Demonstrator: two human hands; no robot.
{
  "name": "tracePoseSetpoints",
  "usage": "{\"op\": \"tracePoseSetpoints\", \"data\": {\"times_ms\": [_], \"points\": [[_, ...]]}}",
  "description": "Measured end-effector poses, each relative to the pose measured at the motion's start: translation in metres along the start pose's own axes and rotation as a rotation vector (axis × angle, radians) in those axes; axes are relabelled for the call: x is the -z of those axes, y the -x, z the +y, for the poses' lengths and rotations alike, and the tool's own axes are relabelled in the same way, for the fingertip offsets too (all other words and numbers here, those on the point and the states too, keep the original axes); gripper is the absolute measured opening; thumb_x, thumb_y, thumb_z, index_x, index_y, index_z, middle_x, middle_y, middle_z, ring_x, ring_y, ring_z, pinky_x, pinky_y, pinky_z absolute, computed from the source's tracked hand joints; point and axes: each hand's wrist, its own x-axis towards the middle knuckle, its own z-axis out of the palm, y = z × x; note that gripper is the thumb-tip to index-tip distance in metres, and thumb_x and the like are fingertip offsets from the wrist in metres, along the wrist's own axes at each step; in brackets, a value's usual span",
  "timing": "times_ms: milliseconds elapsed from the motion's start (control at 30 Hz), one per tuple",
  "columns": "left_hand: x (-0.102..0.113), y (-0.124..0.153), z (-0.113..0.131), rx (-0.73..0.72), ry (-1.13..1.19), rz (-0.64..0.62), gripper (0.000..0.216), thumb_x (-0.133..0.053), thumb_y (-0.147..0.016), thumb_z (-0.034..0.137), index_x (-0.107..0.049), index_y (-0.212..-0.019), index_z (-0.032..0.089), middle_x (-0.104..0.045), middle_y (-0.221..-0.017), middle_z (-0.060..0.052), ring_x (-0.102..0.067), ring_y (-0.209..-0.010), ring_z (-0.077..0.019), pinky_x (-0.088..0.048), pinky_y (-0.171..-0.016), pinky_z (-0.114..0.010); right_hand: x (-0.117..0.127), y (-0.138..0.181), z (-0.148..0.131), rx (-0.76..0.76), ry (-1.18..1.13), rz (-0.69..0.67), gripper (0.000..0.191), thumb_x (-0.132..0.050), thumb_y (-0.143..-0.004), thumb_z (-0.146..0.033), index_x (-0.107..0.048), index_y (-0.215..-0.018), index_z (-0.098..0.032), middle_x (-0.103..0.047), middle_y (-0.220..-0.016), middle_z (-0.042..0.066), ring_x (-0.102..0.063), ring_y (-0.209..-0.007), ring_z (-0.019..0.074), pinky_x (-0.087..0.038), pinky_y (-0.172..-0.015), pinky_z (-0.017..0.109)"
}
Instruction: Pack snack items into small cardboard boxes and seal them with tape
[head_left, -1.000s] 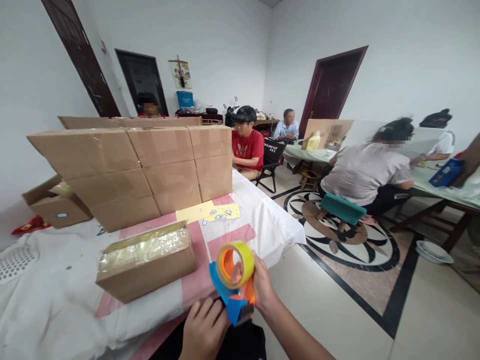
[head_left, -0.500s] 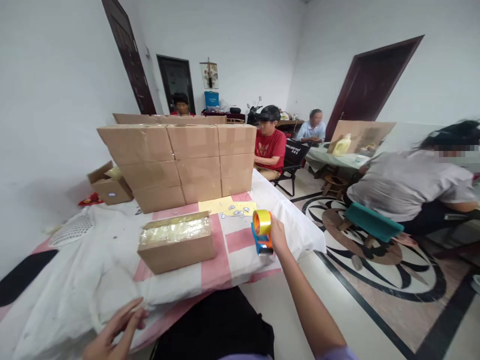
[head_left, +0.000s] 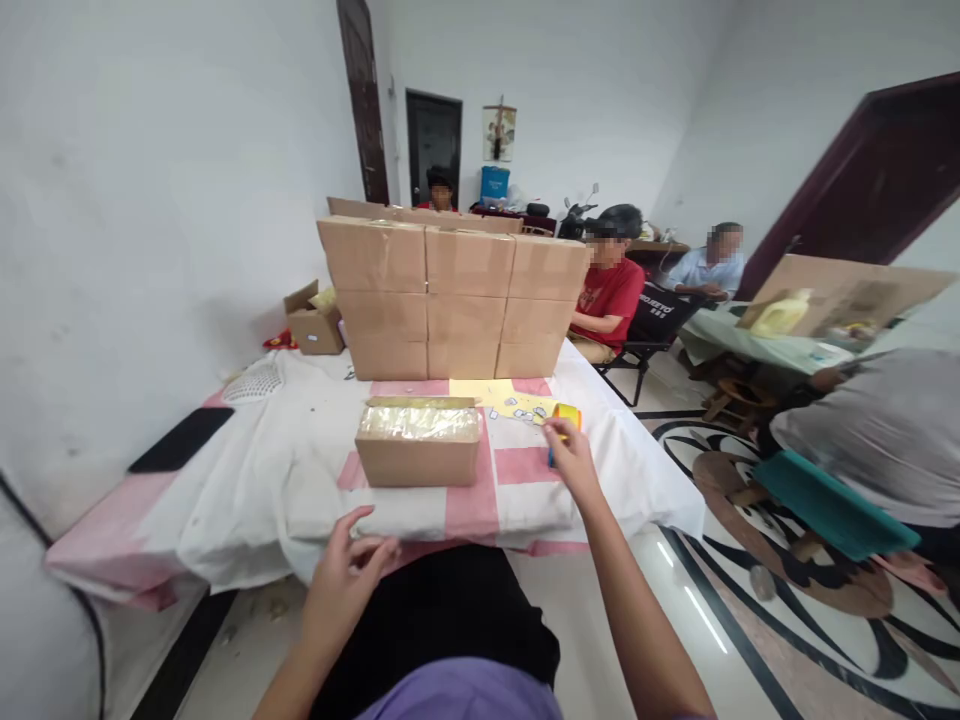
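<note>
My right hand [head_left: 574, 462] is over the right part of the table, its thumb and fingers drawn together at the near side of a tape dispenser [head_left: 571, 412]. The dispenser has a yellow roll and blue parts, partly hidden by this hand. What the fingertips pinch, if anything, is too small to make out. My left hand [head_left: 351, 562] hovers at the table's front edge, fingers loosely bent and apart, holding nothing. Between and beyond the hands stands a cardboard box [head_left: 417, 460], its top showing shiny clear-wrapped contents and a raised rear flap.
Stacked cardboard boxes [head_left: 465, 305] form a wall at the back. Small labels lie on a yellow sheet [head_left: 480, 392]. A black flat item [head_left: 182, 440] and an open box [head_left: 315, 328] are at left. A person in red [head_left: 619, 295] sits behind right; others sit farther off.
The view has swung left. My right hand has shifted from the dispenser's right side to in front of it. My left hand has come up and nearer the box.
</note>
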Motion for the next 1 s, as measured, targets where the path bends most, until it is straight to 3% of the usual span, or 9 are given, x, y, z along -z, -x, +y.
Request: {"op": "tracePoseSetpoints", "data": {"times_ms": [100,200,333,467,533,667,800,900,1000], "points": [[-0.016,0.000,0.029,-0.095,0.081,-0.084,0.053,-0.066,-0.085,0.048,-0.043,-0.124,0.021,-0.075,-0.074,-0.001,-0.072,-0.074,-0.0199,-0.057,-0.074,-0.032,-0.022,0.037,-0.050,0.224,-0.047,-0.544,0.026,-0.065,-0.087,-0.043,-0.074,-0.102,-0.023,-0.072,-0.106,0.006,-0.064,-0.096,0.0228,-0.047,-0.087,0.036],[-0.028,0.000,0.049,-0.186,0.083,-0.118,0.049,-0.065,-0.088,0.040,-0.043,-0.128,0.021,-0.074,-0.075,0.001,-0.071,-0.073,-0.0169,-0.054,-0.072,-0.029,-0.043,0.061,-0.093,0.336,-0.118,-0.739,0.026,-0.074,-0.084,-0.036,-0.074,-0.107,-0.024,-0.071,-0.108,0.006,-0.063,-0.101,0.0235,-0.048,-0.090,0.037],[-0.032,-0.002,0.057,-0.232,0.091,-0.080,0.049,-0.066,-0.089,0.037,-0.043,-0.130,0.021,-0.074,-0.078,0.001,-0.070,-0.072,-0.0153,-0.048,-0.063,-0.024,-0.063,0.062,-0.121,0.401,-0.137,-0.779,0.008,-0.070,-0.086,-0.028,-0.075,-0.084,-0.023,-0.069,-0.095,0.005,-0.064,-0.094,0.0220,-0.047,-0.087,0.036],[-0.029,-0.007,0.051,-0.206,0.109,-0.003,0.044,-0.062,-0.093,0.038,-0.043,-0.129,0.021,-0.074,-0.075,0.001,-0.064,-0.065,-0.0130,-0.043,-0.060,-0.023,-0.062,0.038,-0.133,0.454,-0.164,-0.583,0.015,-0.064,-0.090,-0.027,-0.071,-0.077,-0.023,-0.067,-0.090,0.004,-0.063,-0.092,0.0218,-0.045,-0.087,0.037],[-0.026,-0.011,0.047,-0.198,0.097,0.019,0.044,-0.060,-0.094,0.039,-0.043,-0.130,0.021,-0.074,-0.073,0.002,-0.060,-0.061,-0.0124,-0.041,-0.059,-0.023,-0.058,0.025,-0.140,0.477,-0.139,-0.534,0.017,-0.064,-0.091,-0.031,-0.071,-0.078,-0.023,-0.067,-0.098,0.005,-0.062,-0.100,0.0231,-0.043,-0.092,0.039],[-0.019,-0.019,0.042,-0.229,0.084,0.115,0.047,-0.059,-0.095,0.039,-0.043,-0.134,0.019,-0.073,-0.072,0.002,-0.061,-0.063,-0.0129,-0.044,-0.063,-0.024,-0.062,0.002,-0.152,0.465,-0.120,-0.664,0.018,-0.067,-0.091,-0.037,-0.073,-0.081,-0.023,-0.065,-0.116,0.006,-0.058,-0.117,0.0244,-0.039,-0.103,0.041],[-0.014,-0.044,0.040,-0.340,0.049,0.225,0.055,-0.055,-0.097,0.038,-0.040,-0.145,0.015,-0.071,-0.069,0.002,-0.064,-0.065,-0.0140,-0.046,-0.066,-0.025,-0.098,-0.030,-0.148,0.411,-0.114,-0.764,0.023,-0.068,-0.089,-0.041,-0.074,-0.078,-0.021,-0.066,-0.111,0.006,-0.062,-0.109,0.0224,-0.042,-0.098,0.037],[-0.014,-0.079,0.036,-0.496,-0.120,0.136,0.057,-0.052,-0.096,0.040,-0.045,-0.148,0.016,-0.067,-0.065,0.003,-0.060,-0.058,-0.0132,-0.044,-0.063,-0.024,-0.134,-0.062,-0.130,0.396,-0.074,-0.834,0.025,-0.068,-0.087,-0.042,-0.075,-0.076,-0.019,-0.068,-0.103,0.005,-0.064,-0.100,0.0203,-0.044,-0.093,0.033],[-0.024,-0.110,0.026,-0.512,-0.395,0.078,0.048,-0.058,-0.094,0.046,-0.064,-0.136,0.024,-0.065,-0.059,0.002,-0.057,-0.054,-0.0141,-0.039,-0.059,-0.024,-0.162,-0.086,-0.106,0.374,0.027,-0.882,0.028,-0.067,-0.087,-0.043,-0.076,-0.077,-0.018,-0.068,-0.095,0.004,-0.064,-0.092,0.0187,-0.045,-0.086,0.030]]}}
